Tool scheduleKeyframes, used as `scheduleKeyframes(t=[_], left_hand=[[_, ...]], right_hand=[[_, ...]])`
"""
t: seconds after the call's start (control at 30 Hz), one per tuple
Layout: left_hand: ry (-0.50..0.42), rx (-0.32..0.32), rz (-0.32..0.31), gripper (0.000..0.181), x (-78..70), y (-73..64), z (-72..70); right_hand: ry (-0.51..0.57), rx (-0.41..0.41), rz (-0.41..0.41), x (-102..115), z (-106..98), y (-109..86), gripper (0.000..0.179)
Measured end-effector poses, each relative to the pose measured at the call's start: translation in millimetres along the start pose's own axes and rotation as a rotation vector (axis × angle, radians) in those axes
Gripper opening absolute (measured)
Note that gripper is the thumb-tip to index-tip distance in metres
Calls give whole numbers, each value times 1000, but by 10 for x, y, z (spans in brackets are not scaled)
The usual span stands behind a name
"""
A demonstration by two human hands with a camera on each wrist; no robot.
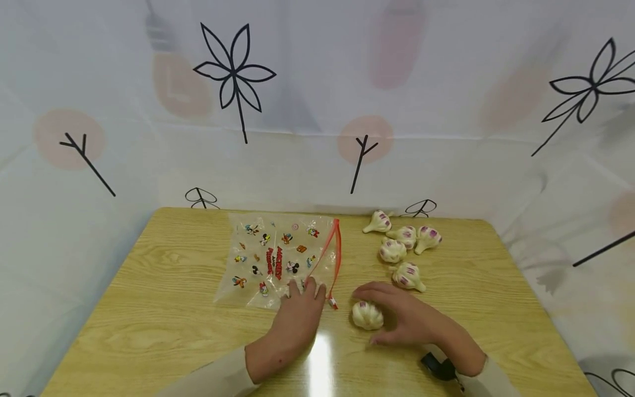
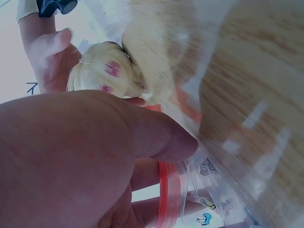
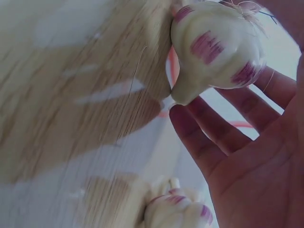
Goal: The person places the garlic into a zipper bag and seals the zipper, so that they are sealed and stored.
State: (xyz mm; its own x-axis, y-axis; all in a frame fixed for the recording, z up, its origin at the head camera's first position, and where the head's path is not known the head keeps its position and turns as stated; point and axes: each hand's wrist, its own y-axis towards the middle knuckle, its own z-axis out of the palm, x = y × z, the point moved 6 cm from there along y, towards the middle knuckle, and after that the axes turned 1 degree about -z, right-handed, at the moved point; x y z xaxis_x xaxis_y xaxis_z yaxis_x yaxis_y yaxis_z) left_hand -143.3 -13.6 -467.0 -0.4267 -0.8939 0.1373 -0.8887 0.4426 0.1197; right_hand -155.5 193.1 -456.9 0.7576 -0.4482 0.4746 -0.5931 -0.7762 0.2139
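Observation:
A clear drawstring bag printed with cartoon figures lies flat, its red-edged side to the right. My left hand rests over its lower right corner, fingers spread; in the left wrist view the fingers reach past the red band and the thumb lies near the plastic. Beside it, a white garlic bulb with purple marks sits on the table. My right hand curves around this bulb, thumb and fingers apart. In the right wrist view the fingers extend behind the bulb, and I cannot tell how firmly they touch it.
Several more garlic bulbs lie in a loose group at the back right of the wooden table. A black object is at my right wrist. A patterned white cloth stands behind and at the sides.

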Motion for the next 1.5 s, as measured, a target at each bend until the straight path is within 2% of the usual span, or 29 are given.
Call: scheduleKeyframes(t=[0.2,0.5,0.8,0.97,1.17,1.37,1.5], left_hand=[[-4,9,-4,43,0,5,6],[4,17,-9,44,-12,-5,-7],[38,-40,1,40,-20,-19,-20],[26,-35,-1,39,-19,-2,5],[31,-44,2,39,-29,4,8],[66,-62,9,39,-27,0,-12],[50,-38,-1,40,-24,2,-17]], right_hand=[[4,45,8,-13,17,-27,79],[3,6,-32,-20,24,-19,77],[-18,-23,53,-88,29,23,75],[-49,-46,58,-108,18,75,74],[-40,-42,81,-123,8,128,73],[-40,-38,119,-143,-3,176,72],[-34,-47,121,-143,-14,228,73]])
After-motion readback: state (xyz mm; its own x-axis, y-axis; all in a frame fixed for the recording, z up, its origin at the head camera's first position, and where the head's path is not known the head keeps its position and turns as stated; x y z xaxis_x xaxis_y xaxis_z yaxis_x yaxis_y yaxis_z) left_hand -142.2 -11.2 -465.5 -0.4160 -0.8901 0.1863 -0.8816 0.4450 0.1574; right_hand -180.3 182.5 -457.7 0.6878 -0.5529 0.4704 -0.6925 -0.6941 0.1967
